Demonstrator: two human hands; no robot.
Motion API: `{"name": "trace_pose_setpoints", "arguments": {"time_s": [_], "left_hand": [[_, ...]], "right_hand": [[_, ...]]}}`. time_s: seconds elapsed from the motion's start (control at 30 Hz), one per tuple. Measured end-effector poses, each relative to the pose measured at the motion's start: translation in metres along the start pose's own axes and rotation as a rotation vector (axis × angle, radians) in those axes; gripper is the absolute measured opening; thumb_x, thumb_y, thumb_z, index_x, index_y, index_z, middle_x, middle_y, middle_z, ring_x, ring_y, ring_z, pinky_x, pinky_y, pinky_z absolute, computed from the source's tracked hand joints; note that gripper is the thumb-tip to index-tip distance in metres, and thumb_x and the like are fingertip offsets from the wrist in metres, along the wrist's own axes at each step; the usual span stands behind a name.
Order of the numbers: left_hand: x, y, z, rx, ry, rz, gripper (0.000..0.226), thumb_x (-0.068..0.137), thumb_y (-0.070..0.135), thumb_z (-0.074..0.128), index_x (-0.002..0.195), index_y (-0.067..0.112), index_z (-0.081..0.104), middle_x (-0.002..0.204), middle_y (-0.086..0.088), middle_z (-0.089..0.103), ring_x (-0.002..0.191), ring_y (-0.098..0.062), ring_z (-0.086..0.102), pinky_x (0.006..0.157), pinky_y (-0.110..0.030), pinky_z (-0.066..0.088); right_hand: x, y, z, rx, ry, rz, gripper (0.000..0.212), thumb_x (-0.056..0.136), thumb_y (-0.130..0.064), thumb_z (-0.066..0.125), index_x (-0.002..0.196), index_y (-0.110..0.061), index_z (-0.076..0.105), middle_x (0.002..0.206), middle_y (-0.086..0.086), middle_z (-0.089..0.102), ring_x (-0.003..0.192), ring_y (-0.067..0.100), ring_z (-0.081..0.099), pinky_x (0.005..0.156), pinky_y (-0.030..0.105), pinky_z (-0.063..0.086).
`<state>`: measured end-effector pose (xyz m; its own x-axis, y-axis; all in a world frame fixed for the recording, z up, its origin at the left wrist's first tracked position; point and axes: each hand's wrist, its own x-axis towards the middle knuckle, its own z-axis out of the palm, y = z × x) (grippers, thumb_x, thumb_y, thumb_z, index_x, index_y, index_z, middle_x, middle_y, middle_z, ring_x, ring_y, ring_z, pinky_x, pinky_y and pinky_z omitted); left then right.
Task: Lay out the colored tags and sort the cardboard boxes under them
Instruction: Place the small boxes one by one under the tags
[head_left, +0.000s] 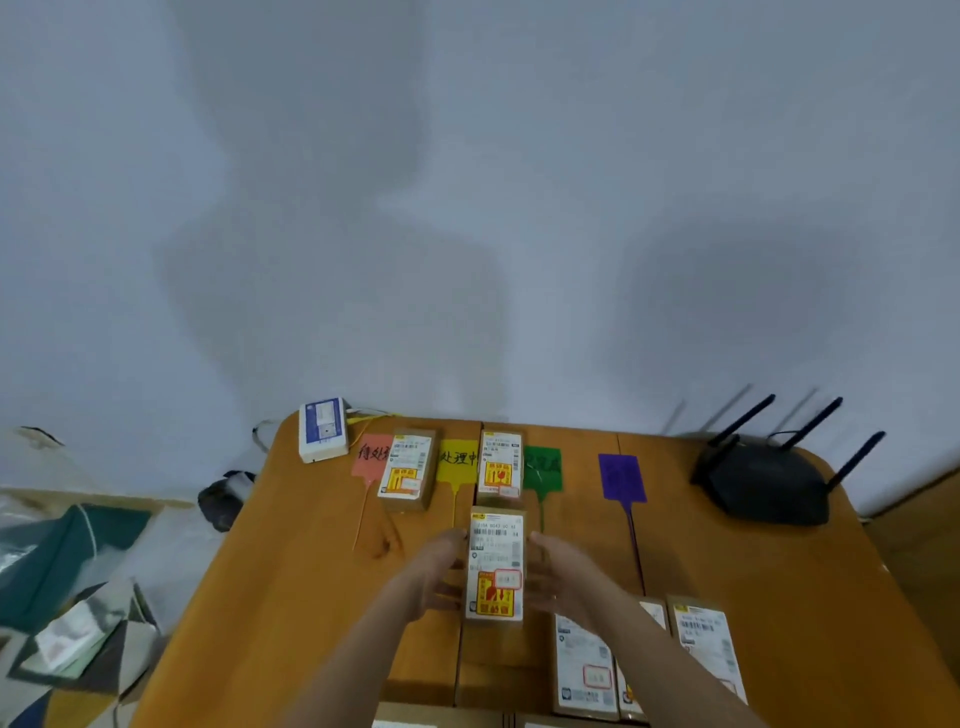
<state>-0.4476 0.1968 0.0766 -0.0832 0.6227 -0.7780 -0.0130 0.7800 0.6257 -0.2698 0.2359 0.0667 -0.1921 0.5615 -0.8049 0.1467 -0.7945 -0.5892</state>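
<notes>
Two hands, left hand and right hand, flanking cardboard box

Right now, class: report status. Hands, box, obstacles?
Left hand and right hand flank the middle box. Four tags laid out. Green tag ahead, bare; nothing in the way.

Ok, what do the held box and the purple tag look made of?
Held box: brown cardboard, matte, with a glossy-looking white paper shipping label and yellow sticker. Purple tag: probably thin plastic, judging by its flat paddle and long narrow tail like a cable-tie marker; paper can't be ruled out.
</notes>
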Motion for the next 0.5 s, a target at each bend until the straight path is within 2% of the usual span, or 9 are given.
{"name": "trace_pose_setpoints", "arguments": {"time_s": [0.1, 0.17, 0.27, 0.4, 0.5], "left_hand": [[0.029, 0.0, 0.0, -0.037, -0.006, -0.024, 0.019, 0.101, 0.039, 0.04, 0.097, 0.026, 0.053, 0.1, 0.001, 0.059, 0.104, -0.032, 0.056, 0.095, -0.049, 0.049], [0.046, 0.001, 0.0, -0.048, -0.002, -0.036, 0.02, 0.102, 0.036, 0.039, 0.091, 0.026, 0.052, 0.095, 0.002, 0.059, 0.101, -0.029, 0.056, 0.092, -0.048, 0.048], [0.07, 0.005, -0.002, -0.057, -0.007, -0.064, 0.024, 0.103, 0.034, 0.037, 0.088, 0.026, 0.054, 0.095, -0.001, 0.063, 0.093, -0.025, 0.061, 0.089, -0.044, 0.051], [0.093, 0.004, -0.003, -0.033, -0.028, -0.07, 0.029, 0.103, 0.032, 0.035, 0.09, 0.021, 0.059, 0.093, -0.003, 0.067, 0.088, -0.022, 0.063, 0.076, -0.037, 0.051], [0.104, -0.001, -0.003, -0.047, -0.007, -0.078, 0.028, 0.104, 0.033, 0.036, 0.087, 0.022, 0.057, 0.092, -0.004, 0.066, 0.09, -0.023, 0.063, 0.09, -0.043, 0.051]], "right_hand": [[0.031, -0.002, 0.003, -0.004, 0.018, 0.032, 0.021, 0.103, -0.029, 0.049, 0.107, -0.013, 0.062, 0.107, 0.013, 0.068, 0.098, 0.029, 0.067, 0.073, 0.039, 0.057], [0.053, -0.002, 0.005, 0.006, 0.021, 0.047, 0.022, 0.102, -0.031, 0.05, 0.109, -0.014, 0.062, 0.109, 0.012, 0.069, 0.101, 0.03, 0.068, 0.078, 0.041, 0.058], [0.077, -0.004, 0.008, 0.01, 0.043, 0.076, 0.018, 0.1, -0.03, 0.052, 0.101, -0.015, 0.063, 0.103, 0.011, 0.07, 0.103, 0.032, 0.067, 0.092, 0.047, 0.056], [0.098, -0.004, 0.01, 0.003, 0.085, 0.105, 0.016, 0.099, -0.03, 0.055, 0.098, -0.016, 0.063, 0.103, 0.011, 0.071, 0.104, 0.032, 0.068, 0.098, 0.05, 0.054], [0.105, -0.002, 0.01, 0.027, 0.101, 0.11, 0.015, 0.099, -0.028, 0.055, 0.099, -0.016, 0.064, 0.105, 0.014, 0.072, 0.103, 0.032, 0.069, 0.098, 0.05, 0.054]]}}
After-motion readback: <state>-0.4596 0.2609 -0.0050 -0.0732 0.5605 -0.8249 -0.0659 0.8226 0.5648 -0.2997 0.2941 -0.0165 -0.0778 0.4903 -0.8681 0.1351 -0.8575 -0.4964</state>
